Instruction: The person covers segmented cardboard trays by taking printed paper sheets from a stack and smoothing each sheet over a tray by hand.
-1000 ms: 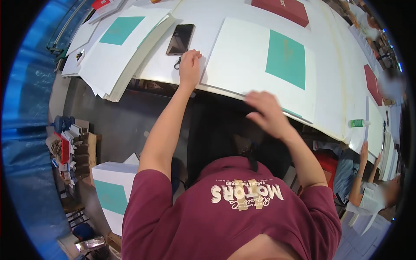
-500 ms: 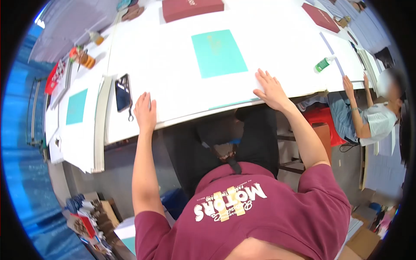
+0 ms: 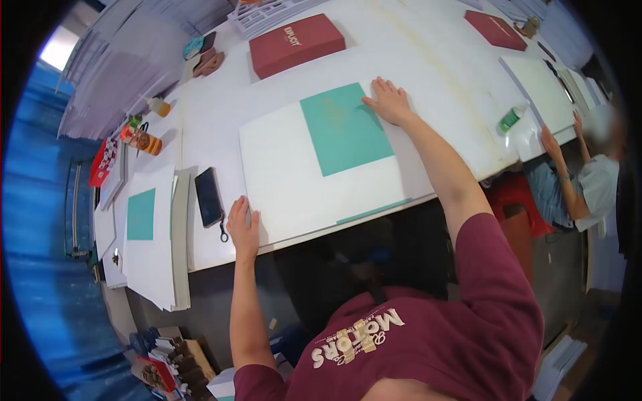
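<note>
- White sheet [image 3: 281, 160] bearing a teal panel [image 3: 348, 144]: lies flat before the person, its near side along the edge of the table [image 3: 448, 93]. A pull toward the body could drag it over that edge and crease it.
- Right hand [image 3: 389, 101]: at the sheet's far right corner, fingers spread wide, thumb by the panel, grasping nothing visible. Sideways pressure here might skew the sheet or smudge the panel.
- Left hand [image 3: 243, 227]: at the sheet's near left corner, fingers extended and fairly close together, no object gripped. Uneven force between hands could rotate the sheet.
- Smartphone [image 3: 208, 197] with a ring strap [image 3: 224, 234]: just left of the sheet; a leftward sweep could snag the strap.
- Paper stack [image 3: 164, 254]: farther left of the sheet, overhanging the table; a forearm knock could make it slide.
- Green-labelled bottle [image 3: 511, 118]: well right of the sheet; if tipped while uncapped, it might leak toward the paper.
</note>
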`<state>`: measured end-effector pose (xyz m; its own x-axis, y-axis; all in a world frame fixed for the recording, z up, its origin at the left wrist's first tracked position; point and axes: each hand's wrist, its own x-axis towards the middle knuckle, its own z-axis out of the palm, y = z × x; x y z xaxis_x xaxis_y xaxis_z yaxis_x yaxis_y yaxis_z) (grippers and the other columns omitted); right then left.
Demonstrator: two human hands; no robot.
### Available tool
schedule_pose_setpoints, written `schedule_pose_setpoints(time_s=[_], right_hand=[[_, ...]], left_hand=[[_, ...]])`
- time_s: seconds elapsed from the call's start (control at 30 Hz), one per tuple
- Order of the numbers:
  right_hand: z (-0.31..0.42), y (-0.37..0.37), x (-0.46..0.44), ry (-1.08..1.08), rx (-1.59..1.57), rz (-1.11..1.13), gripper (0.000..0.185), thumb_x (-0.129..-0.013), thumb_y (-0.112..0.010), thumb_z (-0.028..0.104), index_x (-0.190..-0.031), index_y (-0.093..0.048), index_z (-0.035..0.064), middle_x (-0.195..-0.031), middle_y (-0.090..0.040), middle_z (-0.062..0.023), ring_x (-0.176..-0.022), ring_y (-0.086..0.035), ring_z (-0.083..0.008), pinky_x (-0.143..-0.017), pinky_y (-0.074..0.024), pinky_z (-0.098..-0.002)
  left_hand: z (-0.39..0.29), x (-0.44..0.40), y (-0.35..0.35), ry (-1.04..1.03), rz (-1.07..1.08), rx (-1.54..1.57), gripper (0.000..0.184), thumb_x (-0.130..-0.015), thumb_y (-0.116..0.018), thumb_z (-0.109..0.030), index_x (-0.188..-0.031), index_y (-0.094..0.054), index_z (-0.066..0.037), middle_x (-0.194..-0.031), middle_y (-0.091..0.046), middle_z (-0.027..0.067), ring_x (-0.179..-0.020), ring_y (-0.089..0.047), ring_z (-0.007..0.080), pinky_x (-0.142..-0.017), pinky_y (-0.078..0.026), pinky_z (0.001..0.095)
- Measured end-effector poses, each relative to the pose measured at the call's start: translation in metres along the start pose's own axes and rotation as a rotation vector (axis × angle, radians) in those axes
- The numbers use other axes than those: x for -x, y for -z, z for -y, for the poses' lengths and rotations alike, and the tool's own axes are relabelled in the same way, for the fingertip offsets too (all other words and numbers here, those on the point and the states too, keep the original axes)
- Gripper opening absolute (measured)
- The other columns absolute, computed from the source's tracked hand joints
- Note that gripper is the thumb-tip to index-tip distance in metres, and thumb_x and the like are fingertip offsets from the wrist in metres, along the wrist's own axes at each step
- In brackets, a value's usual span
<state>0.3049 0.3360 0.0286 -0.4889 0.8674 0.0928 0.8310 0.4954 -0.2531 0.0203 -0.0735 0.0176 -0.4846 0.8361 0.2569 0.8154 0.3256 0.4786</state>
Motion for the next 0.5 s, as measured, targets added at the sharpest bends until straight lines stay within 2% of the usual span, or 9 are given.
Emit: schedule_pose_setpoints(time_s=[0.17, 0.27, 0.37, 0.5], right_hand=[[0.011, 0.006, -0.003, -0.054, 0.08, 0.039, 0.073, -0.097, -0.04, 0.057, -0.149, -0.033, 0.0058, -0.158, -0.026, -0.0128, -0.145, -0.025, -0.0302, -0.114, -0.0184, -0.0605], [0.025, 0.024, -0.004, -0.085, 0.147, 0.129, 0.076, -0.097, -0.036, 0.059, -0.15, -0.031, 0.0056, -0.158, -0.026, -0.0138, -0.146, -0.022, -0.0322, -0.114, -0.0152, -0.0617], [0.049, 0.014, -0.005, -0.095, 0.385, 0.095, 0.077, -0.097, -0.034, 0.061, -0.151, -0.03, 0.0049, -0.158, -0.026, -0.015, -0.148, -0.018, -0.0344, -0.115, -0.0126, -0.0614], [0.096, -0.024, -0.013, 0.106, 0.293, 0.081, 0.08, -0.097, -0.033, 0.062, -0.152, -0.025, 0.004, -0.16, -0.02, -0.015, -0.149, -0.01, -0.0369, -0.116, -0.0097, -0.0608]], left_hand=[[-0.007, 0.002, -0.001, -0.061, -0.038, -0.091, 0.049, -0.094, -0.056, -0.017, -0.14, -0.048, -0.004, -0.144, -0.048, 0.0119, -0.137, -0.037, 0.0306, -0.111, -0.023, 0.0468], [-0.024, -0.002, 0.006, -0.05, 0.044, -0.098, 0.048, -0.095, -0.051, -0.01, -0.142, -0.046, -0.006, -0.146, -0.046, 0.0126, -0.14, -0.034, 0.0305, -0.111, -0.023, 0.0458], [-0.029, -0.001, 0.01, -0.047, 0.069, -0.092, 0.046, -0.094, -0.048, -0.007, -0.141, -0.048, -0.007, -0.147, -0.046, 0.0134, -0.141, -0.034, 0.0301, -0.11, -0.024, 0.0444], [-0.025, -0.001, 0.009, -0.062, 0.029, -0.056, 0.045, -0.093, -0.049, -0.006, -0.139, -0.049, -0.006, -0.145, -0.048, 0.0143, -0.139, -0.037, 0.031, -0.108, -0.026, 0.0446]])
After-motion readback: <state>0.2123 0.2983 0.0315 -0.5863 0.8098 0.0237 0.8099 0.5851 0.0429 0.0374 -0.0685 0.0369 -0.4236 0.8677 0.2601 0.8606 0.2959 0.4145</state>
